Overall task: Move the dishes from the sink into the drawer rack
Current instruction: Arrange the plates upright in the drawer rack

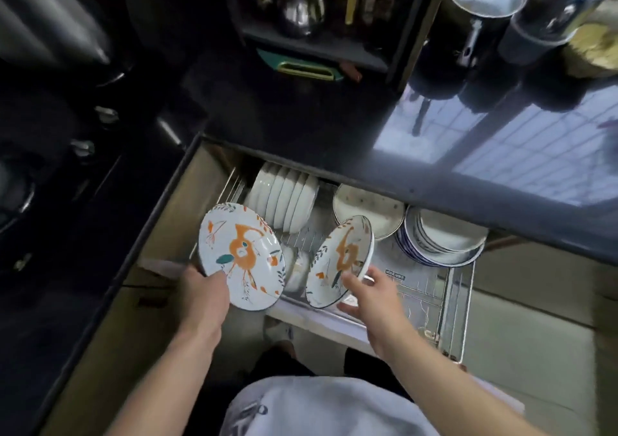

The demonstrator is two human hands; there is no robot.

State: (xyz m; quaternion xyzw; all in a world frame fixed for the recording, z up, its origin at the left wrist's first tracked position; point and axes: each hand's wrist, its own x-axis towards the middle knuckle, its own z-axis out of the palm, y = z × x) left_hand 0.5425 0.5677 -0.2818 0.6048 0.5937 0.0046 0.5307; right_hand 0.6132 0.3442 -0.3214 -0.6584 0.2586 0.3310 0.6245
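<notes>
- Over the open drawer (174,208) I hold two patterned plates, one per hand.
- My left hand (200,296) grips the left plate (240,256) by its lower rim, tilted, face toward me.
- My right hand (371,296) pinches the right plate (339,261) at its lower edge, tilted above the rack (451,305).
- Inside the rack, about seven white dishes (284,198) stand on edge in one row.
- One speckled plate (371,209) leans behind; one stack of blue-rimmed bowls (441,238) sits right of it.
</notes>
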